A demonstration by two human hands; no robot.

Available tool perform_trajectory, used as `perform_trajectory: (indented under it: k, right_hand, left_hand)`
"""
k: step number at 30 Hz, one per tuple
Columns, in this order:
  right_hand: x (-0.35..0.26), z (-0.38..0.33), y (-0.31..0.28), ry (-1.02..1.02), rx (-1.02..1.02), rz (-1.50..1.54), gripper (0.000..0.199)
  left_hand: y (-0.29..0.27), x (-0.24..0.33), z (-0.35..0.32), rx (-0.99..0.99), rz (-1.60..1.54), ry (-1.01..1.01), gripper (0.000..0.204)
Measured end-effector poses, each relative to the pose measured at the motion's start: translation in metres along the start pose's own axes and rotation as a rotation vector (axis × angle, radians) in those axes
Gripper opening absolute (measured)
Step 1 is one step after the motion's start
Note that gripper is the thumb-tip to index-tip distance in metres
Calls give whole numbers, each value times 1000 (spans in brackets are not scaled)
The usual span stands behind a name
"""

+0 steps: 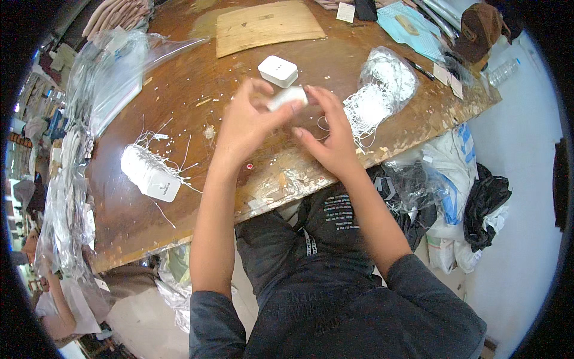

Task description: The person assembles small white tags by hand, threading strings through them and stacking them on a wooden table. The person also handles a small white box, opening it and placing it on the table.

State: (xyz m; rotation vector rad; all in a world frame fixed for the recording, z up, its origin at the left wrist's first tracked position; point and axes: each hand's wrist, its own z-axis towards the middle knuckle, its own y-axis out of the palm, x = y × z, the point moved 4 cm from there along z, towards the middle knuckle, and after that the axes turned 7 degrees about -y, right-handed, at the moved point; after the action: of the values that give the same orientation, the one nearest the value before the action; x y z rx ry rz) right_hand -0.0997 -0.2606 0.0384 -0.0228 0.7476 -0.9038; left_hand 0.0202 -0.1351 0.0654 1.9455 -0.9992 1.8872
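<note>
Above the middle of the table, my left hand (250, 122) is closed round a small white stack of tags (288, 98), smeared by motion, its thumb across the near side. My right hand (329, 128) is beside it, thumb and fingers spread apart. The right index fingertip comes up to the stack's right end; whether it touches I cannot tell. Just beyond lies another neat stack of white tags with rounded corners (278, 70). At the left of the table a fanned pile of white tags (161, 186) rests with thin white strings trailing from it.
A bundle of white strings (372, 109) spills from a clear plastic bag (391, 67) at right. A wooden board (269, 27) lies at the far side. Plastic-wrapped garments (81, 113) line the left edge. A black marker (420, 69), brown cap (480, 31) and clear bottle (504, 72) are at far right.
</note>
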Motion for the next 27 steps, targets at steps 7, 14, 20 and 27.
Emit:
perform_trajectory:
  k: [7, 14, 20, 27]
  right_hand:
    - [-23, -40, 12, 528, -190, 798, 56]
    - [-62, -35, 11, -74, -284, -9, 34]
    - [-23, -14, -25, -284, -534, -610, 24]
    - [-11, 0, -9, -230, -746, -410, 19]
  left_hand:
    - [3, -39, -47, -319, -405, -155, 52]
    - [24, -63, -95, -231, -942, -74, 66]
    - [-5, -81, -102, 1, -1001, -154, 57]
    - [1, -78, -104, -96, -856, -176, 53]
